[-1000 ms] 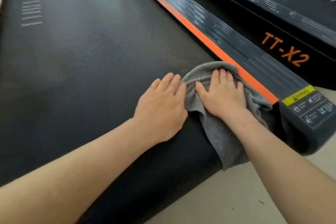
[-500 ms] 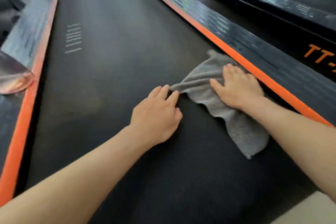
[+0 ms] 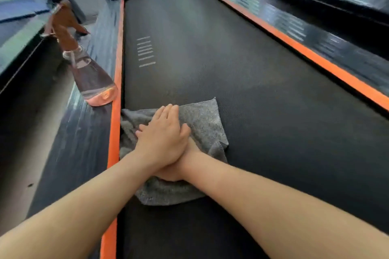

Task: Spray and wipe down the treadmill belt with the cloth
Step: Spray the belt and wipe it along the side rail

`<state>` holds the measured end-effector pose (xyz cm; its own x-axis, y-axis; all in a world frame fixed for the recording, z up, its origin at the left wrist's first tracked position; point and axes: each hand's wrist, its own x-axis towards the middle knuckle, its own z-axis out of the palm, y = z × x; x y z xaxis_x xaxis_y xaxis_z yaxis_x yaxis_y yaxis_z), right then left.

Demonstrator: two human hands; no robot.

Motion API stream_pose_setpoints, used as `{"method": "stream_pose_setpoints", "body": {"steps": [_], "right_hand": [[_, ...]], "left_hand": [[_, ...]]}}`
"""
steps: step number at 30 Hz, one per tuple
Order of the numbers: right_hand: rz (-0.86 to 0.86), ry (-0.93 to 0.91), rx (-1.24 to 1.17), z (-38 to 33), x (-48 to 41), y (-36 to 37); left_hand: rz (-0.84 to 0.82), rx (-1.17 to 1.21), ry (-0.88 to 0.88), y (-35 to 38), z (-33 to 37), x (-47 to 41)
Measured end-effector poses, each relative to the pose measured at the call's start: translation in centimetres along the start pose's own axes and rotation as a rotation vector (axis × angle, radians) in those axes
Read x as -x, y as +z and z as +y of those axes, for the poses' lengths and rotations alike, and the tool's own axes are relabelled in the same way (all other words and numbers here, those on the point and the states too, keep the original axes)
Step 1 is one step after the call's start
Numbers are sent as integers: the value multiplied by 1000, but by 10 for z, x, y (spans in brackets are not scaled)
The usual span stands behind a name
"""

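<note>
**Cloth swept across to the left edge**

Half a second ago I had the cloth (image 3: 202, 120) by the right rail with the hands apart. Now it lies against the left orange strip (image 3: 114, 132) of the belt (image 3: 252, 111), so I judge one cross-pass done. My left hand (image 3: 163, 143) presses it flat, fingers straight. My right hand (image 3: 179, 169) sits beneath the left, its fingers hidden, so I cannot tell its grip. The spray bottle (image 3: 88, 73) stands on the left rail.

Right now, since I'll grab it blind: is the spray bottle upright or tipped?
Upright: spray bottle stands base-down on the left rail.
</note>
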<state>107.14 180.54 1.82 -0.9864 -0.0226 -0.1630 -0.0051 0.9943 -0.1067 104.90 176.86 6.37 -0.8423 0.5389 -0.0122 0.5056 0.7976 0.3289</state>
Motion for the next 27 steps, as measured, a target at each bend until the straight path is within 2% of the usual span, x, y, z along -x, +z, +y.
{"method": "stream_pose_setpoints", "body": {"steps": [1, 2, 3, 4, 5, 6, 8, 10, 12, 14, 17, 21, 23, 25, 27], "right_hand": [[73, 0, 53, 18, 12, -5], [113, 17, 97, 44, 24, -11], [161, 90, 64, 73, 39, -16], [167, 233, 29, 102, 53, -23], [128, 371, -7, 132, 72, -24], [105, 491, -31, 153, 91, -30], [98, 683, -33, 160, 98, -30], [115, 752, -62, 136, 74, -31], [165, 641, -54, 91, 37, -29], [174, 393, 11, 29, 7, -30], [103, 139, 200, -31, -23, -14], [101, 59, 358, -26, -14, -4], [51, 53, 230, -26, 18, -10], [31, -54, 156, -21, 54, -11], [139, -119, 115, -13, 81, -3]], "left_hand": [[40, 93, -95, 8, 15, -1], [-10, 136, -131, 16, 24, 1], [-31, 135, -46, 19, 27, 4], [0, 78, 116, 18, 21, 5], [-67, 21, 298, 23, 15, 3], [-161, -93, 403, 17, 9, 4], [-108, -249, 513, 8, -5, 5], [-23, -319, 530, 1, 3, 6], [104, -319, 546, -9, -6, -1], [182, -255, 454, -25, -34, -8], [119, -195, 319, -23, -60, -10], [121, -29, 240, -7, -67, -2], [93, -2, 261, 5, -52, 14], [-8, -46, 283, 9, -30, 38], [-97, -64, 322, 11, -16, 57]]}}
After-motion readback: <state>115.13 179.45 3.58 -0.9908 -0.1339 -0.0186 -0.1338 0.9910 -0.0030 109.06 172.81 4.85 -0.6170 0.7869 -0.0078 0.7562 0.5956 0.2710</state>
